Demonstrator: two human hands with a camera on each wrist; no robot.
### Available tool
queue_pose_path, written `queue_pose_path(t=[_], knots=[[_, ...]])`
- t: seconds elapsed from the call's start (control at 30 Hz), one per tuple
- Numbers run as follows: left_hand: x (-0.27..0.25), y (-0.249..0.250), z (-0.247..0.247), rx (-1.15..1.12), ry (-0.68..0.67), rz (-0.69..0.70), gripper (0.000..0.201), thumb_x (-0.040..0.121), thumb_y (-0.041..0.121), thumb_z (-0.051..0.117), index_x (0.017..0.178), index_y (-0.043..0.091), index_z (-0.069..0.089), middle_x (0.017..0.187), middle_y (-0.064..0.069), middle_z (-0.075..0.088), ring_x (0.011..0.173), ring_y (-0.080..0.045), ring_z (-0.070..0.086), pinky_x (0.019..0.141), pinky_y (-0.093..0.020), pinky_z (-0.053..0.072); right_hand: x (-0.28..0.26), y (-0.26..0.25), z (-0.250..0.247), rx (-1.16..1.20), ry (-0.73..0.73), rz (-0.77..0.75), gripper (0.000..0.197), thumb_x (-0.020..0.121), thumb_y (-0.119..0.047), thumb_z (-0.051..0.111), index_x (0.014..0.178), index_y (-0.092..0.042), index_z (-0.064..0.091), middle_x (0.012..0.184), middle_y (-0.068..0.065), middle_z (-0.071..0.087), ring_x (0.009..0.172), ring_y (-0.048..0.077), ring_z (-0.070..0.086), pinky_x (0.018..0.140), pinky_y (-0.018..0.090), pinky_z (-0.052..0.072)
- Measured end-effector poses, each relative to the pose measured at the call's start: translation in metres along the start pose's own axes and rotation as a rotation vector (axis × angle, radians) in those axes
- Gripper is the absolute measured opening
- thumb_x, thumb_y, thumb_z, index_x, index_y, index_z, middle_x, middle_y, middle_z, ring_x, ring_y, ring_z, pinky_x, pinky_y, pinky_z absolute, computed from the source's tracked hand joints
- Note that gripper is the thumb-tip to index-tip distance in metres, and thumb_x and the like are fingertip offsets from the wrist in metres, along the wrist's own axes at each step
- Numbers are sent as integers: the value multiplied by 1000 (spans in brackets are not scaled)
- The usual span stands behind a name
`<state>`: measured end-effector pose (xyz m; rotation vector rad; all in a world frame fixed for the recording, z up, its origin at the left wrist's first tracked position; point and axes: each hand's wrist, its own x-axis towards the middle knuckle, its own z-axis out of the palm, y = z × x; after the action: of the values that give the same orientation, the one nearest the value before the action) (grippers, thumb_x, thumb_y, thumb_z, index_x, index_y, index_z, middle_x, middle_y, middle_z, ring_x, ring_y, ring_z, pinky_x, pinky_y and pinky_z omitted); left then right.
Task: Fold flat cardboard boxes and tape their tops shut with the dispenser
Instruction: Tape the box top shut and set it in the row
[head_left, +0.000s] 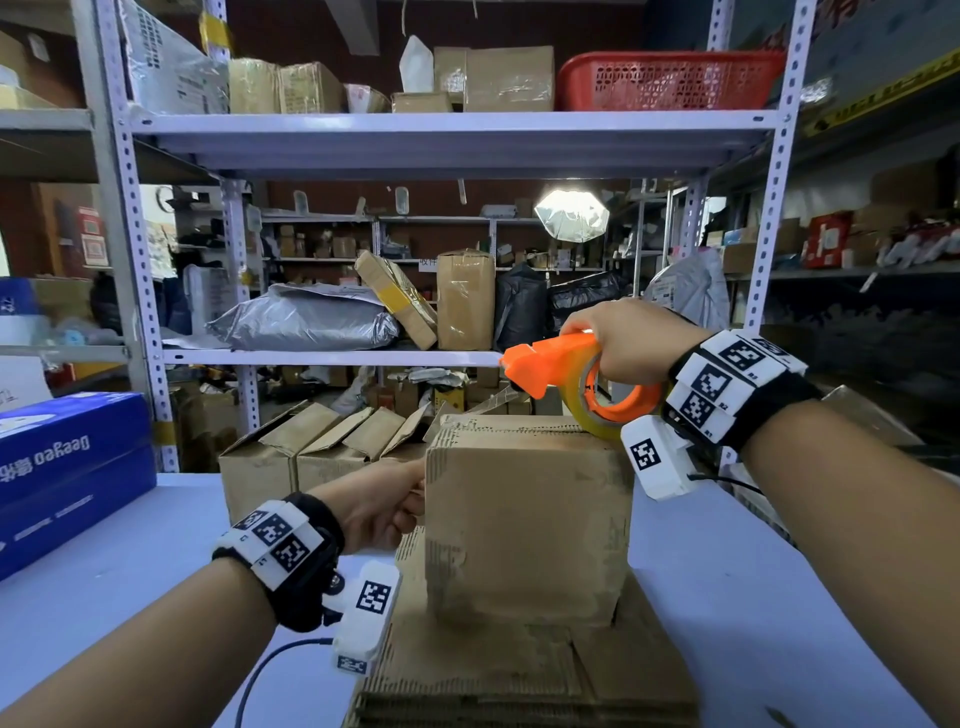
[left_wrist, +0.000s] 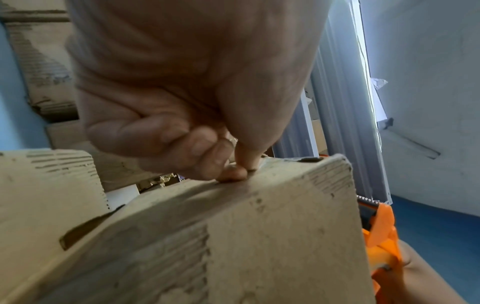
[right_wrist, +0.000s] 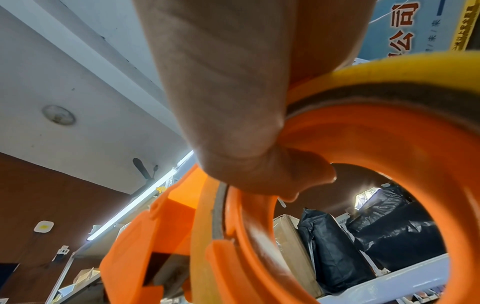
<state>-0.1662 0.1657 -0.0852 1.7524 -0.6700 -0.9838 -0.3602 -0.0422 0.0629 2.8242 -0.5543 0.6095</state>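
Note:
A folded cardboard box (head_left: 524, 509) stands upright on a stack of flat cardboard (head_left: 519, 670), its top flaps down. My left hand (head_left: 384, 504) is at the box's upper left edge. In the left wrist view the left hand (left_wrist: 182, 82) has curled fingers, with thumb and forefinger tips pinched onto the edge of the box (left_wrist: 233, 236). My right hand (head_left: 623, 338) grips an orange tape dispenser (head_left: 561, 364) with a yellowish roll, held just above the box's far right top corner. The right wrist view shows my right hand (right_wrist: 228, 102) with fingers hooked through the dispenser (right_wrist: 389, 144) ring.
A blue carton (head_left: 67, 467) lies on the table (head_left: 156, 561) at the left. Several open cardboard boxes (head_left: 311, 441) stand in a row behind the folded box. A metal shelf (head_left: 332, 357) loaded with parcels rises beyond, with a red basket (head_left: 670, 80) on top.

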Motion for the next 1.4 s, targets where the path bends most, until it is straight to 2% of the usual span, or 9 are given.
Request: queue_pose_path(t=[0.37, 0.5, 0.6, 0.67, 0.77, 0.9, 1.07, 1.23, 1.4], knots=[[-5, 4, -1, 358, -30, -148, 65, 97, 59, 26, 46, 24, 48, 57, 6, 39, 47, -10, 24, 44, -20, 19, -1, 1, 0, 14, 4, 11, 46, 78, -5, 53, 109, -39, 61, 81, -16, 57, 73, 5, 52, 55, 25, 38], [-6, 15, -2, 348, 183, 59, 43, 102, 47, 46, 81, 14, 64, 61, 4, 56, 47, -9, 43, 43, -22, 35, -3, 3, 0, 45, 6, 13, 45, 78, -5, 53, 108, -38, 61, 88, -10, 63, 78, 11, 57, 61, 28, 45], [-3, 34, -2, 138, 363, 430, 30, 103, 37, 51, 109, 12, 65, 104, -11, 71, 88, -18, 64, 80, -35, 56, -4, 2, 0, 68, 11, 16, 47, 79, -3, 52, 110, -37, 61, 86, -12, 61, 78, 10, 57, 60, 28, 45], [-7, 46, 4, -126, 305, 539, 47, 102, 50, 47, 132, 15, 58, 134, -8, 62, 123, -22, 56, 111, -47, 41, -3, 0, 1, 66, 18, 18, 48, 78, -2, 52, 111, -36, 61, 81, -17, 56, 74, 5, 53, 55, 25, 38], [-12, 53, 22, -264, 113, 495, 75, 89, 78, 42, 146, 29, 47, 143, 10, 57, 135, -17, 51, 115, -46, 38, -2, -2, 2, 69, 14, 23, 47, 79, -3, 53, 113, -35, 62, 81, -16, 56, 73, 6, 54, 54, 25, 38], [-13, 50, 37, -74, 129, 550, 94, 80, 85, 44, 156, 29, 32, 153, 7, 45, 139, -18, 45, 118, -46, 34, -3, -1, 2, 82, 0, 31, 47, 79, -3, 54, 113, -34, 62, 83, -14, 58, 75, 9, 56, 56, 27, 43], [-23, 57, 26, 588, 102, 480, 123, 73, 81, 59, 161, 24, -6, 166, 4, 17, 149, -14, 22, 109, -21, 21, -2, -6, 1, 60, 0, 7, 47, 78, -3, 55, 115, -32, 62, 85, -12, 59, 78, 11, 57, 61, 29, 47], [-26, 66, 22, 927, 118, 340, 124, 73, 71, 70, 161, 23, -4, 168, 4, 10, 153, -17, 16, 118, -30, 17, -2, -12, 0, 2, 7, -7, 49, 77, -2, 54, 115, -33, 62, 80, -15, 53, 72, 5, 51, 55, 26, 39], [-24, 72, 23, 1144, 166, 250, 136, 59, 87, 68, 160, 32, -4, 169, 2, 2, 155, -22, 2, 124, -54, 8, -1, -14, -2, -63, -31, -41, 45, 80, -3, 54, 112, -35, 60, 87, -10, 61, 82, 16, 60, 58, 28, 43]])
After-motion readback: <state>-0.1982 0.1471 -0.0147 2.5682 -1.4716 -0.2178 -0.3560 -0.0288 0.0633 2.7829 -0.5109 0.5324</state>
